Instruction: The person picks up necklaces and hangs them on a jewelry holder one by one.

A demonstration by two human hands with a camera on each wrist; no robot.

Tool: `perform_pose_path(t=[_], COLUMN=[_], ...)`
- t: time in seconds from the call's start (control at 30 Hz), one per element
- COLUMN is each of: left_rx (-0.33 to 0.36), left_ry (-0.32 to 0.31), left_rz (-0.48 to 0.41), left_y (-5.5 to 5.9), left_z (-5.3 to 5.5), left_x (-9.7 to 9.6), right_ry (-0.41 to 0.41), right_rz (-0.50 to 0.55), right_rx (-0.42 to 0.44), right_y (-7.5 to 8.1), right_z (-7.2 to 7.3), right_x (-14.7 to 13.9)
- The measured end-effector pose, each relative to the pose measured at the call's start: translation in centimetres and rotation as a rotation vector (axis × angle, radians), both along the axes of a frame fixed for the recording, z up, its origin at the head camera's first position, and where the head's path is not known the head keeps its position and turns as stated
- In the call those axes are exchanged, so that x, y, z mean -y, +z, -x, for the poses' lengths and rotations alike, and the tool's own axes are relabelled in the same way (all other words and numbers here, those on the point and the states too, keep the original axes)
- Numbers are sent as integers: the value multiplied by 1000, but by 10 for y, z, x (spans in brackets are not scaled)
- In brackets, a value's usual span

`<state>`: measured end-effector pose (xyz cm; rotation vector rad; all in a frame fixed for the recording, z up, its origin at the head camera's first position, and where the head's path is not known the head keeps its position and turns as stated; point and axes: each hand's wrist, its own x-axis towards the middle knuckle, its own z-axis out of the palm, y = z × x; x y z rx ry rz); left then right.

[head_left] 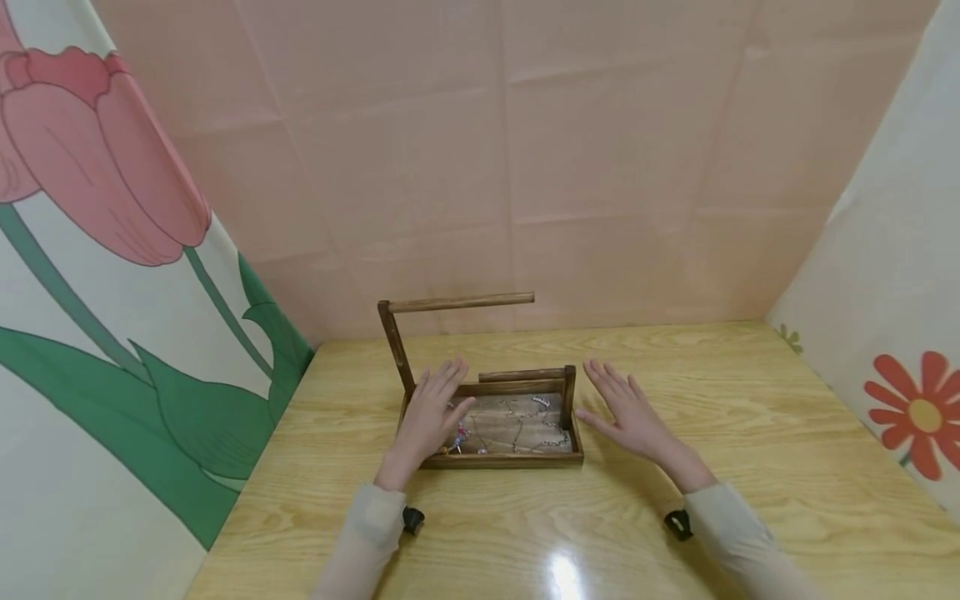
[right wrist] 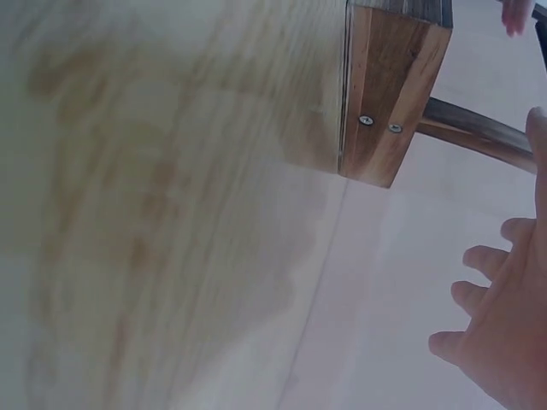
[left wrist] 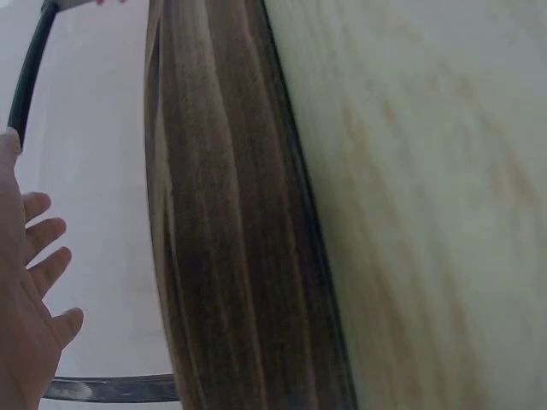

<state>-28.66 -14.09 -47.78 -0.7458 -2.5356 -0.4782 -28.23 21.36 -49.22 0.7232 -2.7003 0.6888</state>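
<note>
A dark wooden jewelry stand (head_left: 502, 460) has a shallow tray, a tall post with a bar at its left and a shorter post with a bar at its right. Silvery chains (head_left: 555, 440) lie in the tray, and a colourful beaded piece (head_left: 460, 437) lies near its left end. My left hand (head_left: 429, 417) is over the tray's left end with fingers extended, hiding part of it. Just off the right end, my right hand (head_left: 633, 421) has its fingers spread and holds nothing. Screw heads show on the stand's wooden end (right wrist: 389, 102) in the right wrist view.
The stand is on a light wood-grain table (head_left: 495, 525). Behind the table hangs a pink backdrop (head_left: 600, 167). Flower-printed sheets flank it, with a tulip (head_left: 112, 158) on the left and a red flower (head_left: 924, 415) on the right.
</note>
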Motion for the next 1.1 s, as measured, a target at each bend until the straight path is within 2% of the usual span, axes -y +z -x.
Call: perform_pose_path(t=[0.1,0.37,0.8,1.1], left_rx=[19,16,72,176], left_ry=[0,-5,-1,-3], left_rz=[0,-17,-4,-16], left_y=[-4,-12,-14,-15], left_z=[-1,0,-2,-4], left_x=[0,-3,-11,-19], right_ry=[-2,2,31,58], right_rz=[2,-5,-36,-56], right_rx=[10,17,59,121], right_y=[-3,-6,-6,-8], right_z=[0,-3,-9,-13], right_x=[2,4,7,8])
